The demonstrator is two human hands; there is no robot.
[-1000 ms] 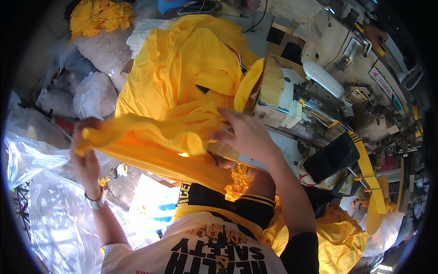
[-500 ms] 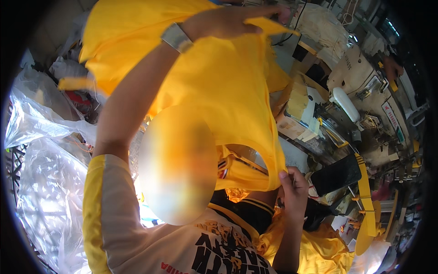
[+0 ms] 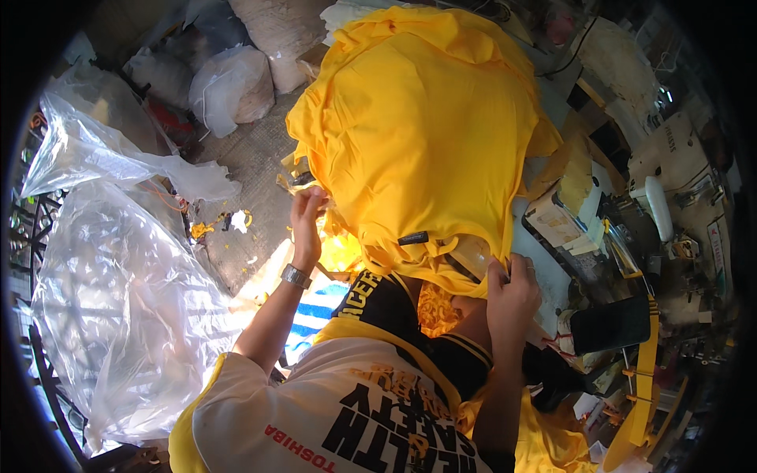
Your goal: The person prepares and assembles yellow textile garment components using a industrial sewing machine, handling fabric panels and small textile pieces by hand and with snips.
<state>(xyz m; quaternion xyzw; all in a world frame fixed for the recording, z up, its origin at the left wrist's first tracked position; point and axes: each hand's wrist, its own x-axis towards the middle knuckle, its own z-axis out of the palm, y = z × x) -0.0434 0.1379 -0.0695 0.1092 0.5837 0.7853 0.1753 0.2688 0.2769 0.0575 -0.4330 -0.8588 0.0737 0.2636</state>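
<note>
A yellow shirt [image 3: 426, 126] lies bunched in front of me, its neck opening towards my lap. A small dark label [image 3: 412, 238] shows at that opening. My right hand [image 3: 512, 299] is closed on the near right edge of the shirt, thumb and fingers pinching the cloth. At the shirt's left edge, my left hand [image 3: 307, 225] has its fingers curled against the fabric; its fingertips are partly hidden there. A metal watch [image 3: 296, 276] sits on my left wrist.
Clear plastic sheeting [image 3: 126, 315] hangs at the left, with stuffed sacks [image 3: 233, 91] behind. On the right stand a sewing machine [image 3: 670, 169], a cardboard box [image 3: 564, 217] and a dark phone [image 3: 611, 325] on a yellow holder. More yellow cloth [image 3: 544, 433] lies beside my right arm.
My left arm has come down from across the top of the shirt to its left edge. The shirt has dropped into a bunched heap, while my right hand keeps its edge.
</note>
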